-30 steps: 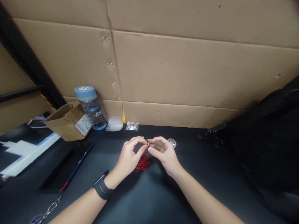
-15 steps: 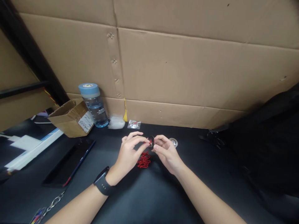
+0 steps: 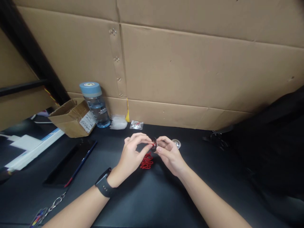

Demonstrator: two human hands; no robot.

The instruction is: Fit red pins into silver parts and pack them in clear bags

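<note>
Between my two hands is a small dark round disc (image 3: pixel 154 144) with something red at its centre. My right hand (image 3: pixel 169 154) pinches the disc by its rim between thumb and fingers. From the other side, my left hand (image 3: pixel 134 150) closes thumb and fingertips on a bit of red cord (image 3: pixel 153 144) at the disc's face. A loose heap of red cord (image 3: pixel 146 161) lies on the black table just below the hands. Behind my right fingers rests a silvery round piece (image 3: pixel 176 143), partly covered by them.
At the back left stand an open cardboard box (image 3: pixel 73 120) and a blue-lidded water bottle (image 3: pixel 96 107). Clear plastic bags (image 3: pixel 118 122) and a small packet (image 3: pixel 136 125) lie by the cardboard wall (image 3: pixel 190 69). A phone (image 3: pixel 71 163) is at left, black fabric (image 3: pixel 273 152) at right.
Both hands keep nearly the same place and grip. The disc's face has turned slightly, and the whole view has shifted a little.
</note>
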